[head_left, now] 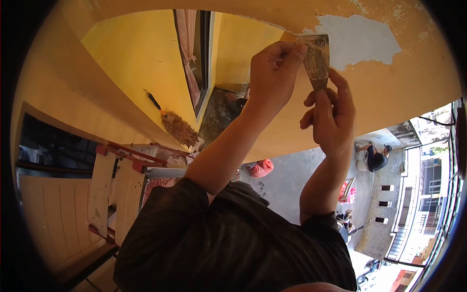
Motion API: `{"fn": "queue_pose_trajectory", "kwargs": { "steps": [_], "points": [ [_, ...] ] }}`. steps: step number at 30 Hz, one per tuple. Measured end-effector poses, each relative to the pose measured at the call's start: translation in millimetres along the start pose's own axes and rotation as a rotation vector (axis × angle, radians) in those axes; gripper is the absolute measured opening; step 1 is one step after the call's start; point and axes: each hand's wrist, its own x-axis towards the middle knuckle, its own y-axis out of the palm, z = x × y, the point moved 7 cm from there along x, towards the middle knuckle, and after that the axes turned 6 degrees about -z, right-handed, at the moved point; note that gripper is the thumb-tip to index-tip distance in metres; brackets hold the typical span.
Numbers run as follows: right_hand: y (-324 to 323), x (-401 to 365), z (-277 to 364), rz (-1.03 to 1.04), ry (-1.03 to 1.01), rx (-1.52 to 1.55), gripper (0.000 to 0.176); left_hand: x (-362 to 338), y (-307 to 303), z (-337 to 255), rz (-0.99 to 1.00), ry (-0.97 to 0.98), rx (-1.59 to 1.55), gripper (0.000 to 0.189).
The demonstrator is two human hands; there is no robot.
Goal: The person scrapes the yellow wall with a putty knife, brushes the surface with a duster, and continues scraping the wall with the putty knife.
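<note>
A paint scraper (318, 61) with a wide, smeared metal blade is raised against the orange-painted surface (272, 146). My right hand (333, 114) grips it from below, thumb and fingers closed where the blade narrows; the handle is mostly hidden in the hand. At the blade's upper left edge, my left hand (277, 73) is closed, its thumb and finger pinching the metal. Just right of the blade is a pale grey patch (365, 41) with ragged edges, where the paint is off. Smaller flaked spots show above it.
A feather duster (179, 127) lies at the left beside a yellow wall (141, 53) and a curtained window (189, 53). Wooden planks with red frames (116, 190) stand below. Far down on the grey floor (287, 187) are a red bag (261, 168) and a crouching person (377, 158).
</note>
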Motion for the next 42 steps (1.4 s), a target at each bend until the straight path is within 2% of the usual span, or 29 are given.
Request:
{"fn": "queue_pose_trajectory", "kwargs": {
  "steps": [1,2,3,5,7,11,13,16,19,23,32,41,42],
  "points": [
    [-1.0,5.9,4.6,-0.039,-0.021,-0.068,0.023,0.0,-0.2,1.2,-0.005,-0.016,0.002,0.029],
    [-1.8,11.5,9.2,-0.049,-0.017,-0.070,0.023,1.1,1.3,5.3,0.004,-0.021,0.001,0.029],
    [-0.4,16.8,9.9,-0.015,0.043,-0.156,0.019,2.5,1.6,6.8,0.000,0.026,-0.027,0.028],
    [0.7,24.8,10.7,0.013,0.113,-0.241,0.023,4.1,0.9,8.1,0.002,0.065,-0.054,0.028],
    [3.7,29.6,3.9,0.056,0.221,-0.344,0.035,4.7,2.0,10.0,0.050,-0.019,-0.087,0.026],
    [10.6,32.8,-5.2,0.011,0.154,-0.307,0.032,7.8,1.2,6.3,0.041,0.018,-0.040,0.025],
    [14.0,36.4,-4.2,-0.017,0.076,-0.251,0.032,9.7,0.7,4.6,0.013,0.006,-0.141,0.025],
    [20.2,35.7,2.7,-0.006,0.064,-0.251,0.032,14.1,-0.4,7.7,0.064,-0.049,-0.256,0.025],
    [16.1,29.6,-4.9,-0.035,0.096,-0.204,0.032,9.2,-1.4,6.2,0.064,0.049,-0.096,0.024],
    [9.7,28.1,-8.6,-0.046,0.158,-0.241,0.035,9.0,-1.2,12.2,0.099,0.067,-0.135,0.021],
    [14.9,27.0,-12.8,-0.056,0.146,-0.123,0.033,9.4,-0.1,10.7,0.146,-0.032,-0.141,0.015],
    [13.9,26.8,-6.9,-0.094,0.174,-0.140,0.033,11.6,0.3,9.5,0.174,-0.013,-0.114,0.016],
    [14.1,28.0,-5.6,-0.075,0.166,-0.135,0.034,13.1,0.5,7.8,0.162,0.038,-0.118,0.016]
  ]
}}
